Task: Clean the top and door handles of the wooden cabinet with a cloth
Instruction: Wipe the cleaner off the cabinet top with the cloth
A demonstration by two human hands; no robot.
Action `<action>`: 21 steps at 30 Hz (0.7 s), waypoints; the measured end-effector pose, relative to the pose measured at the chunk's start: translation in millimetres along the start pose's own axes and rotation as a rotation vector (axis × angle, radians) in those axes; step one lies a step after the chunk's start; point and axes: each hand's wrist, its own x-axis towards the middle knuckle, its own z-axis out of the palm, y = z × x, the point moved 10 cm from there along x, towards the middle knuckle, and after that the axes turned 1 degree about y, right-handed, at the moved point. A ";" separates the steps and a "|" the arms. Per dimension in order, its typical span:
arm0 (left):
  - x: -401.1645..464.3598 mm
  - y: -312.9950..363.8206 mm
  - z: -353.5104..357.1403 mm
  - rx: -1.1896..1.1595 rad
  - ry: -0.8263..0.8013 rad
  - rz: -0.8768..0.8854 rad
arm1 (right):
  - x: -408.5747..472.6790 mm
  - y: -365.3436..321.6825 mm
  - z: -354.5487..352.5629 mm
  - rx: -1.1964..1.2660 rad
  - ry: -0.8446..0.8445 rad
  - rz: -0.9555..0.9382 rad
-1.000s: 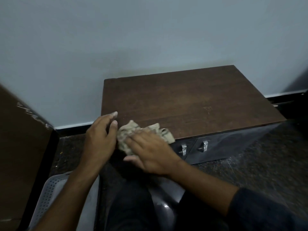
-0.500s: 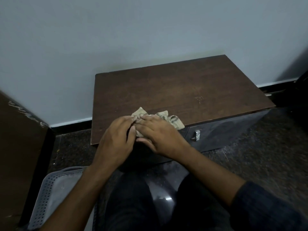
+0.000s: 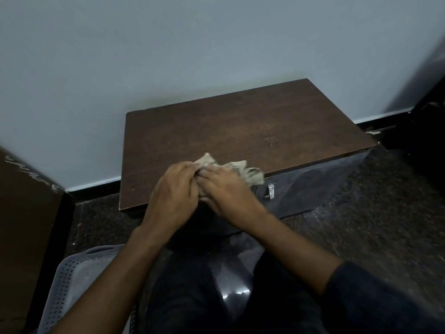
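Both hands meet at front edge of the wooden cabinet top (image 3: 228,131): left hand (image 3: 174,191) & right hand (image 3: 228,191) pinch the crumpled beige cloth (image 3: 243,168), mostly hidden under the fingers. One metal door handle (image 3: 271,191) visible; other hidden behind the hands.

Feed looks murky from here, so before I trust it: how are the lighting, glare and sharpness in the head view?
Head view: dim overall, cabinet top readable but dark; a glare spot on the glossy floor between the knees; the cloth and both hands, left hand and right hand, slightly soft; wide-angle bending at the edges; deep shadow in the right corner; one door handle catches light.
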 end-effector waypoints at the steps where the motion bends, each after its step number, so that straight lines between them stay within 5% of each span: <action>1: 1.4 -1.0 0.3 0.007 -0.007 -0.011 | 5.2 -9.6 4.4 0.032 0.016 -0.018; 6: 11.3 10.2 11.0 0.028 -0.034 0.029 | -24.6 30.7 -18.3 0.014 0.009 -0.022; 13: 29.2 60.2 37.0 -0.040 -0.051 0.135 | -105.7 173.7 -94.4 -0.104 0.007 0.278; 18: 42.8 76.8 44.5 -0.072 -0.050 0.168 | -99.4 168.6 -77.3 -0.139 0.099 0.380; 21: 51.8 83.6 55.0 -0.072 -0.058 0.182 | -71.6 131.1 -48.0 -0.076 0.068 0.285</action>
